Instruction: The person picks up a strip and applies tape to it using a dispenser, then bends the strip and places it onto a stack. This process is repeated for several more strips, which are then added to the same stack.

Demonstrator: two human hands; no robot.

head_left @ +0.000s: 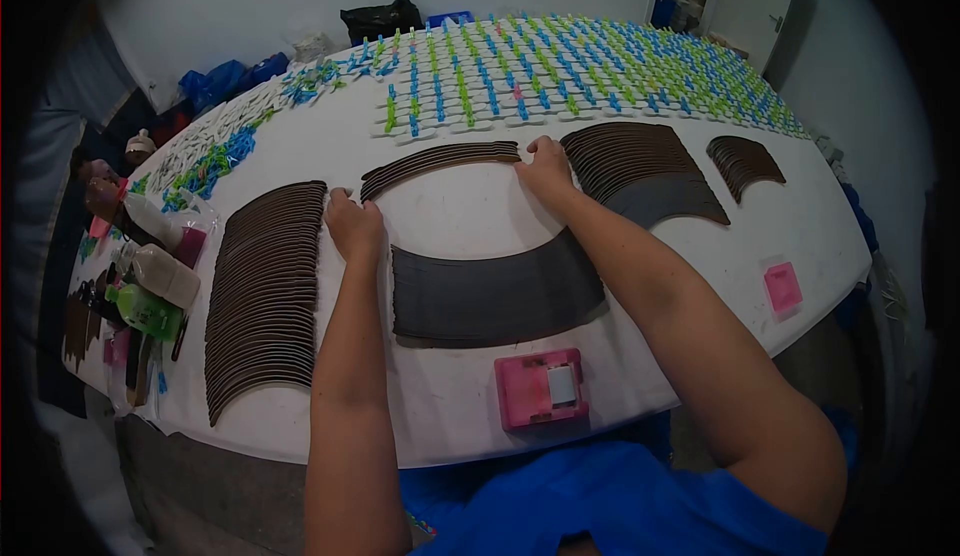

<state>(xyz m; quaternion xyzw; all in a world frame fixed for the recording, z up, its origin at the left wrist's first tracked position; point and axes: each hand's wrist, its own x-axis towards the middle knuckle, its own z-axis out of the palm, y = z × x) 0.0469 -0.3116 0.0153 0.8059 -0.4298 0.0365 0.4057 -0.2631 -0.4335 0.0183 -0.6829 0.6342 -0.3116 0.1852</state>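
A short row of thin, curved, dark brown strips point(440, 161) lies overlapped on the white table, upper middle. My left hand point(355, 224) is at its left end, fingers bent and closed around the strip ends. At the right end, my right hand point(545, 174) pinches the strips between thumb and curled fingers. The exact finger contact is too small to make out. Below, between my arms, is a wide, curved, dark grey-black sheet of strips point(490, 291). To the left stands a tall column of overlapped brown strips point(265, 301).
More brown strips point(630, 151) and a small group point(745, 161) lie right. Green and blue clips on white pieces point(560, 66) cover the table's back. Bottles point(165, 274) crowd the left edge. A pink box point(541, 391) and a pink dish point(783, 288) are near the front.
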